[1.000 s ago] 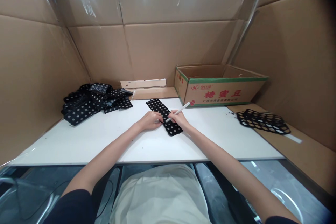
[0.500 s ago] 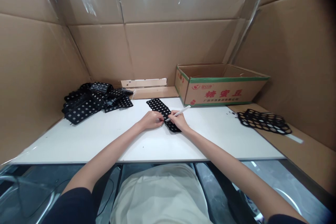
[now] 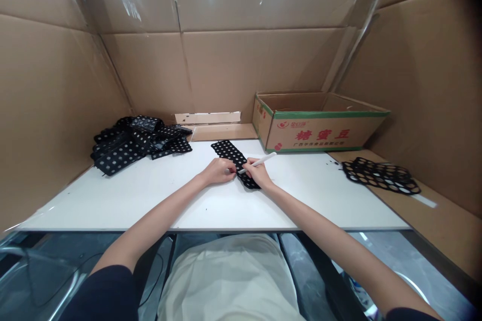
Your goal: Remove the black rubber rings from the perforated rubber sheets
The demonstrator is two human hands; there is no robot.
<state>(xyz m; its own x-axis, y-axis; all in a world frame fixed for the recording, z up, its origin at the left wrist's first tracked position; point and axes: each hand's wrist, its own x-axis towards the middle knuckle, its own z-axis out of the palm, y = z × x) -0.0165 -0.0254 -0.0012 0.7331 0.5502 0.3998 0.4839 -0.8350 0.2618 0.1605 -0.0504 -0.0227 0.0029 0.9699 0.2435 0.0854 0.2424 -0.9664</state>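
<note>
A black sheet with rows of white dots (image 3: pixel 227 149) lies slantwise on the white table, its middle partly covered by my fingers. My left hand (image 3: pixel 219 171) rests at the sheet's left edge, fingers curled and pinching there; a small greyish bit shows by the fingertips, too small to name. In my right hand (image 3: pixel 257 172) is a slim white pen-shaped tool (image 3: pixel 266 158), gripped like a pen. Its lower end points down at the sheet near my left fingertips; whether the tip touches is too small to tell.
A heap of similar black dotted sheets (image 3: pixel 139 141) lies at the left. An open cardboard box with green edging (image 3: pixel 320 130) stands at the back right. Black netting with large round holes (image 3: pixel 380 175) lies on the right. Cardboard walls (image 3: pixel 259 60) enclose the white table (image 3: pixel 301 210).
The view has shifted very slightly. The white tool tilts a little lower at its upper end; both hands stay at nearly the same place on the sheet.
</note>
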